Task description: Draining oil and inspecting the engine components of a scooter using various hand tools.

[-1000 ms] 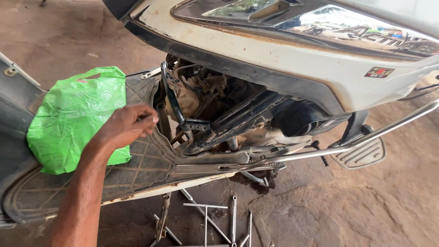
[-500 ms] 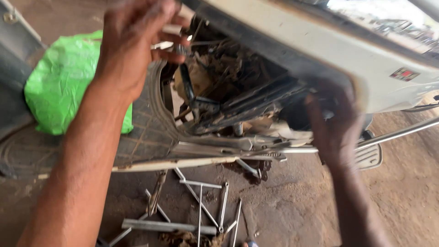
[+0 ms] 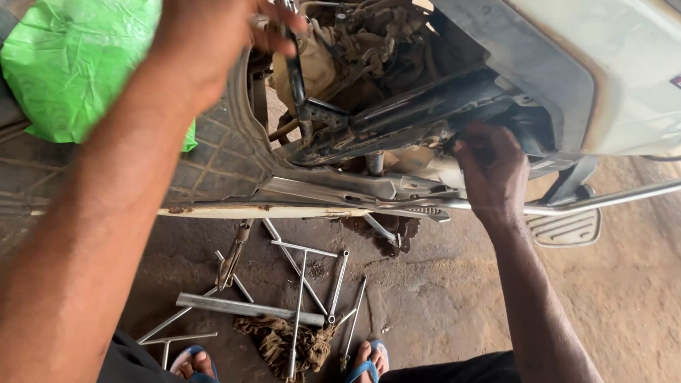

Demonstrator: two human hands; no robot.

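Under scooter panel [image 3: 567, 78], curled fingers [image 3: 489, 152]

Bare brown concrete floor [image 3: 454, 298], dusty and stained, dark oily patch [image 3: 386, 230] under the vehicle, long metal T-handle wrenches [image 3: 301, 298] scattered about, a dirty brown rag [image 3: 284, 340] among them, flat daylight, soft shadows

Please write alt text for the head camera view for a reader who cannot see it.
Seen from above, a person's left hand grips a dark metal part at the top of an opened scooter's exposed frame, while the right hand reaches beneath the white body panel. A green plastic bag lies on the footboard, and long metal tools and a rag are scattered on the ground.
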